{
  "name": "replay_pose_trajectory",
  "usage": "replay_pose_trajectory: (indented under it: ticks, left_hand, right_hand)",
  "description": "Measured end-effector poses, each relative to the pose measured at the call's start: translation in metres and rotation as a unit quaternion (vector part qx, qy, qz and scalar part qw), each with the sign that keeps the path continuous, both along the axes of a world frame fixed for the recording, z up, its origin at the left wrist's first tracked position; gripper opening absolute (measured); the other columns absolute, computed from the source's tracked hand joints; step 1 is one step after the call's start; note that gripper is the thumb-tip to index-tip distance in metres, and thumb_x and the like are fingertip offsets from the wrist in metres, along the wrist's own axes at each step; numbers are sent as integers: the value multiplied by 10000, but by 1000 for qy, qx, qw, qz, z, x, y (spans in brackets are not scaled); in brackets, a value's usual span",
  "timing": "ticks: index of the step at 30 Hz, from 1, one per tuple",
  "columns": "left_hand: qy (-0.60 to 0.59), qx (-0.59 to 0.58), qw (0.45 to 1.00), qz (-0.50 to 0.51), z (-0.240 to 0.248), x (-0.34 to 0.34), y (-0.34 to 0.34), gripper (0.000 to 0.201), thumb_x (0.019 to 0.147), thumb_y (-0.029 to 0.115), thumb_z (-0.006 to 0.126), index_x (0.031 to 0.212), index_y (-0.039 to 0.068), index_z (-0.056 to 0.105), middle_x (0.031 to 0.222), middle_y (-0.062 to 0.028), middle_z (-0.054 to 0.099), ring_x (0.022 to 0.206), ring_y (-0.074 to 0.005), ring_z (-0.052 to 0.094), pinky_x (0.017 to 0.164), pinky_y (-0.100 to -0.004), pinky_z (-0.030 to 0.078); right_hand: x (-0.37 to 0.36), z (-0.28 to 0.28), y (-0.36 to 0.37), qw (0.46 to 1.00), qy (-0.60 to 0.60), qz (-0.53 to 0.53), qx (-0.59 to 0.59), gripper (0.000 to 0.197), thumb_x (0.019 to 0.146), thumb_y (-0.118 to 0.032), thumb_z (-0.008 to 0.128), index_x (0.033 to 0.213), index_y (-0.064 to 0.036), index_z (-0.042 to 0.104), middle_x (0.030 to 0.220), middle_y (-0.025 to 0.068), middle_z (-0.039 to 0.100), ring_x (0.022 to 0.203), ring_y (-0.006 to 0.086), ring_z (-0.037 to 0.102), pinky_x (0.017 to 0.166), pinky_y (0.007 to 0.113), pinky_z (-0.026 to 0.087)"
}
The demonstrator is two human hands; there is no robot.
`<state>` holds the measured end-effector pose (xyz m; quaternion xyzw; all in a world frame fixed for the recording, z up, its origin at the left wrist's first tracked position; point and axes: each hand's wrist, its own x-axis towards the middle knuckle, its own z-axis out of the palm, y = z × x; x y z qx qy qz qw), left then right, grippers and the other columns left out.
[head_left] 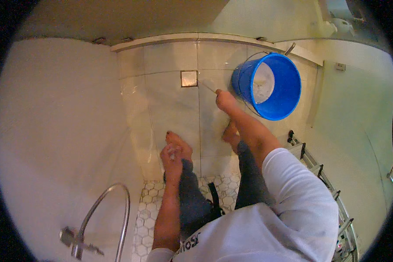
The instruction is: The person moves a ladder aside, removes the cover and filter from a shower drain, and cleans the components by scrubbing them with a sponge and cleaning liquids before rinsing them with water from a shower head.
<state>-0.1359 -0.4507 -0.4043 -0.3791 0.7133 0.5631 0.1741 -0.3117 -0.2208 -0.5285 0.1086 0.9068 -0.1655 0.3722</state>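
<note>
Hands over a tiled shower floor beside a bucket

The left hand is curled around something small and unclear; the right hand grips a pale flat tool just beside the round blue plastic bucket, which holds whitish residue.

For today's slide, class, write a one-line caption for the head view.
Standing barefoot on wet tiles, the right hand holds a pale tool beside a blue bucket; the left hand hangs closed.

Glossy blue plastic bucket, glazed floor tiles
</note>
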Motion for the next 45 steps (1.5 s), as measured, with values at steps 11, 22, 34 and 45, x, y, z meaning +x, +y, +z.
replay_pose_trajectory:
  ticks: [11,22,34,45]
  left_hand:
    - [171,-211,908,-319,-248,-192,-17,281,797,334,569,936,89,571,967,-110,532,910,-261,531,793,-379,420]
    - [206,-299,825,-432,-377,-291,-25,241,788,346,556,920,155,619,996,-65,563,941,-275,534,815,-400,406]
    - [143,-299,836,-437,-370,-272,-47,268,795,350,538,896,120,634,960,-105,589,936,-282,551,823,-414,417]
    - [119,-233,839,-476,-370,-271,-47,355,785,404,531,918,86,615,950,-102,616,913,-277,571,788,-397,432]
  right_hand:
    - [16,-151,-12,987,17,157,19,221,782,-133,453,932,-48,591,833,183,614,768,342,599,670,444,471]
    - [-59,-113,-41,919,30,369,133,167,743,-145,515,826,-57,630,843,128,636,799,282,625,651,398,495]
    - [-16,-142,-36,976,-12,214,43,192,707,-115,552,867,-31,616,913,172,621,866,340,599,719,440,491]
    - [5,-179,-27,981,57,182,-32,180,714,-98,518,839,16,578,852,225,604,816,375,592,687,458,486]
